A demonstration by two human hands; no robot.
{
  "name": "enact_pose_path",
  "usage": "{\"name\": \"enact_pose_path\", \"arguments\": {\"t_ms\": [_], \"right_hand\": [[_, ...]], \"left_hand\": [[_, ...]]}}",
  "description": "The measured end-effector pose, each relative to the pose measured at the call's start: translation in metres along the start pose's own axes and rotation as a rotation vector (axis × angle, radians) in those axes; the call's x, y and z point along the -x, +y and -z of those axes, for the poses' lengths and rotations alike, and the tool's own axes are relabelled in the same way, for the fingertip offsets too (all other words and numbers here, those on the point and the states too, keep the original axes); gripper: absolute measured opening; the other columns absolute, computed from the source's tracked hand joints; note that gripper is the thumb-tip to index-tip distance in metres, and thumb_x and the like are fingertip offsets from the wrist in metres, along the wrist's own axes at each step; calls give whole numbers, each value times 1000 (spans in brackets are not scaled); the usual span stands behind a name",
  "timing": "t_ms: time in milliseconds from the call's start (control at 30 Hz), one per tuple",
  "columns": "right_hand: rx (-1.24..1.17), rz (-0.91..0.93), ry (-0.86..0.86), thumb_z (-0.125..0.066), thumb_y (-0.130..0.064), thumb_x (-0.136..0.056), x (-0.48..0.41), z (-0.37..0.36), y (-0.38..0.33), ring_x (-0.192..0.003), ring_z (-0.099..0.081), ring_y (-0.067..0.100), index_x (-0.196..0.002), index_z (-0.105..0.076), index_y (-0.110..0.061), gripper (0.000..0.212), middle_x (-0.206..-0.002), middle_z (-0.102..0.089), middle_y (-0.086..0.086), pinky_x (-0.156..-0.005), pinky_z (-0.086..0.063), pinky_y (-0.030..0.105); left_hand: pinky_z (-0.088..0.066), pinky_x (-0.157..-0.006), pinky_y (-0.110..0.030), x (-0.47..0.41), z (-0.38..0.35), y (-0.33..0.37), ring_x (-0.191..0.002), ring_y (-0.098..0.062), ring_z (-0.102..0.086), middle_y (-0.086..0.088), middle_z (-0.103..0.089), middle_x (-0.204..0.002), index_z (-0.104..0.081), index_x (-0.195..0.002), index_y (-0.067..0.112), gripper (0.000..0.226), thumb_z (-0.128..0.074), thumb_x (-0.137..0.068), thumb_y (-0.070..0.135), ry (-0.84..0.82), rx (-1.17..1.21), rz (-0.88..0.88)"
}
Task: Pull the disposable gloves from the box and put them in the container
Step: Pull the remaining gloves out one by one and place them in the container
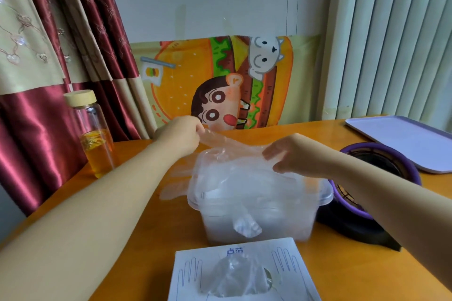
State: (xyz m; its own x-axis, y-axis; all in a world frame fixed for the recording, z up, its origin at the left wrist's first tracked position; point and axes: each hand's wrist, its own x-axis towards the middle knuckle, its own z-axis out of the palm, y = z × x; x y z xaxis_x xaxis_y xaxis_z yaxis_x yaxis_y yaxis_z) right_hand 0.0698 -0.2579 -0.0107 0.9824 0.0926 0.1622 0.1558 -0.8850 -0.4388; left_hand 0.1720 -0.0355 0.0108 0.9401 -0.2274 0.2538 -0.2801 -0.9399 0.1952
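A white glove box (288,273) lies at the near table edge, with a crumpled clear glove sticking out of its slot. Behind it stands a clear plastic container (259,222) holding several gloves, some draped over its rim. A clear disposable glove (230,144) is stretched above the container between both hands. My left hand (181,134) pinches its far left end beyond the container's back left corner. My right hand (291,156) grips its other end over the container's right side.
A glass bottle (95,134) with orange liquid stands at the left. A purple and black round device (376,178) sits right of the container, under my right forearm. A lilac tray (406,139) lies at the far right. Curtains and a cartoon cloth hang behind the table.
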Motion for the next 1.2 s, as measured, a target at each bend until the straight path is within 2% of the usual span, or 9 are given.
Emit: {"name": "enact_pose_path", "arguments": {"t_ms": [67, 133, 200, 300, 433, 567, 700, 1000, 1200], "right_hand": [[70, -13, -35, -68, -8, -82, -2, 3, 7, -91, -55, 4, -123, -62, -16, 42, -118, -65, -4, -78, -37, 11], [110, -23, -59, -69, -8, -82, -5, 3, 9, -92, -56, 7, -125, -60, -15, 45, -117, -66, -2, -79, -38, 14], [155, -46, -87, -69, -8, -81, -8, 2, 9, -97, -59, 13, -128, -58, -13, 48, -118, -65, -1, -82, -42, 17], [247, -102, -131, -66, -9, -83, -12, -2, 8, -109, -58, 20, -133, -53, -13, 52, -125, -61, 1, -90, -46, 24], [145, -177, -156, -63, -4, -83, -17, -1, 5, -99, -64, 23, -134, -52, -13, 53, -118, -64, 3, -85, -53, 27], [-396, -326, -128, -61, 4, -84, -19, 10, 5, -79, -69, 18, -127, -56, -7, 44, -107, -68, 8, -68, -57, 24], [-639, -390, -88, -55, 8, -87, -23, 15, 10, -68, -61, 17, -125, -55, -1, 38, -111, -65, 22, -59, -51, 23], [-1218, -480, 18, -52, 1, -93, -33, 15, 11, -65, -64, 17, -113, -56, 5, 21, -82, -65, 15, -74, -54, 28], [-1478, -490, 65, -45, 4, -93, -39, 11, -10, -62, -59, 15, -86, -51, 1, 10, -60, -63, 10, -59, -50, 18]], "left_hand": [[-47, -89, -37, 3, 0, 9, -108, -21, -57, 4, -60, -123, -60, -117, 32, 28, -49, -96, 16, 272, -91, -94], [-46, -89, -34, 13, 1, 29, -109, -17, -56, 5, -58, -123, -61, -120, 28, 28, -51, -95, 18, 314, 60, -333], [-45, -88, -27, 30, -1, 50, -107, -10, -55, 7, -57, -123, -60, -123, 27, 29, -56, -94, 29, 7, 203, -511], [-40, -101, -28, 41, -13, 68, -123, -8, -47, 9, -44, -144, -39, -144, 29, 66, -59, -86, 56, -518, 81, -477], [-24, -117, -40, 47, -23, 72, -144, -14, -23, 14, -17, -159, -10, -151, 40, 96, -58, -75, 72, -655, 133, -458], [-33, -111, -34, 56, -39, 72, -139, -13, -31, 12, -22, -156, -20, -151, 37, 86, -64, -80, 59, -427, 213, -465], [-46, -98, -36, 56, -42, 56, -122, -13, -48, 9, -43, -139, -41, -142, 30, 57, -63, -89, 30, -149, 220, -462], [-39, -102, -33, 65, -36, 53, -129, -9, -38, 16, -34, -143, -33, -143, 36, 83, -52, -73, 77, 17, 308, -403], [-43, -96, -34, 65, -51, 70, -126, -19, -39, 5, -31, -142, -18, -149, 28, 81, -60, -85, 55, 203, 148, -429]]}}
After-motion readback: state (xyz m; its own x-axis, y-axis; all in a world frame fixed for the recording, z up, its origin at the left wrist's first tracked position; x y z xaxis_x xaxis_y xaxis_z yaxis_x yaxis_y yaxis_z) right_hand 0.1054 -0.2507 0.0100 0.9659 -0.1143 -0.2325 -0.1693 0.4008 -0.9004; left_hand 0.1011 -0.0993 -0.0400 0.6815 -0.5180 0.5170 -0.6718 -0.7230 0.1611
